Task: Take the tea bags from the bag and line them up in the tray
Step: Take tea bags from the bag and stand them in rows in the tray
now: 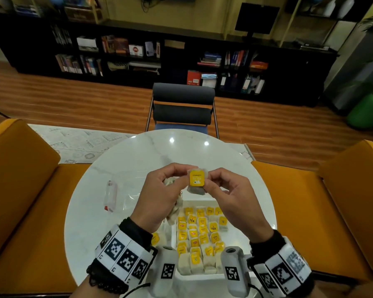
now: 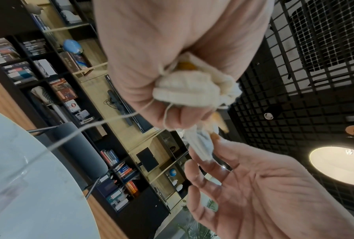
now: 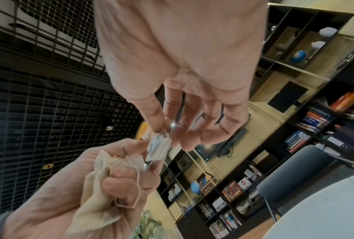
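Observation:
Both hands are raised over the round table. Between them is one tea bag [image 1: 196, 181] with a yellow tag, pinched by my left hand [image 1: 182, 179] on its left edge and my right hand [image 1: 211, 181] on its right. The left palm also grips a crumpled bunch of tea bags [image 2: 188, 90], some hanging below the fist [image 1: 174, 211]. In the right wrist view, thumb and forefinger pinch the tea bag [image 3: 158, 148]. Below stands the white tray [image 1: 237, 236] with several tea bags [image 1: 199, 231] in rows. The clear plastic bag [image 1: 125, 190] lies left.
One loose tea bag [image 1: 157, 238] lies on the white marble table [image 1: 138, 160] just left of the tray. Orange seats [image 1: 19, 190] flank the table on both sides, and a dark chair [image 1: 182, 108] stands beyond its far edge.

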The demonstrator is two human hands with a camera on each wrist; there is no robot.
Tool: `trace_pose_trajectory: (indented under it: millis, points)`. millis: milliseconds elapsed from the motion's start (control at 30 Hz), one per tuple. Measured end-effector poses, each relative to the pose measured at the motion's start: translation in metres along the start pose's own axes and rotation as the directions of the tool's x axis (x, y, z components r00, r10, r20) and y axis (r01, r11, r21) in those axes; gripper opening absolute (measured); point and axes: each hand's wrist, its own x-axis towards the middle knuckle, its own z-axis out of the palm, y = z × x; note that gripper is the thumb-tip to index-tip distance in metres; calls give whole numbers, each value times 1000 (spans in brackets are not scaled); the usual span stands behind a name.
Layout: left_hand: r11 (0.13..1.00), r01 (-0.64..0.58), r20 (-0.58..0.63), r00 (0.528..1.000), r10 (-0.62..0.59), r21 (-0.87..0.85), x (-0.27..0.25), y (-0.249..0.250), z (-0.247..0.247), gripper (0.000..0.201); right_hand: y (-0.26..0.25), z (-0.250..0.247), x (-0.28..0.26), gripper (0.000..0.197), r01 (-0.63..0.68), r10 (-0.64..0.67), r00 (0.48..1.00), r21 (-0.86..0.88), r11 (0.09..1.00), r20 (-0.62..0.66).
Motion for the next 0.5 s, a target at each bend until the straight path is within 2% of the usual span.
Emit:
trace_pose_trajectory:
  millis: [67,100,200,233,333,500]
  points:
    - [999,31,14,999,-31,-25,-1,-1,-1,35,0,-3,0,5,0,0,1000,8,1000,-23]
    - [999,28,34,999,-27,-38,-1,-1,-2,37,0,-4,0,4,3,-3,1000,14,1000,-30]
    - [998,-19,108,994,26,-64,-4,6,4,20,0,-9,1,4,25,-25,999,-1,1000,-40]
    - [997,-39,114,992,46,-60,-5,7,7,21,-1,-10,0,4,27,-28,999,-9,1000,-42]
    - [995,-98,58,993,98,6,-4,5,16,15,1,-12,-3,4,31,-31,998,-1,1000,-47]
    - [999,-31,3,1000,31,-20,0,-9,27,14,10,-22,-14,24,-36,37,994,12,999,-100]
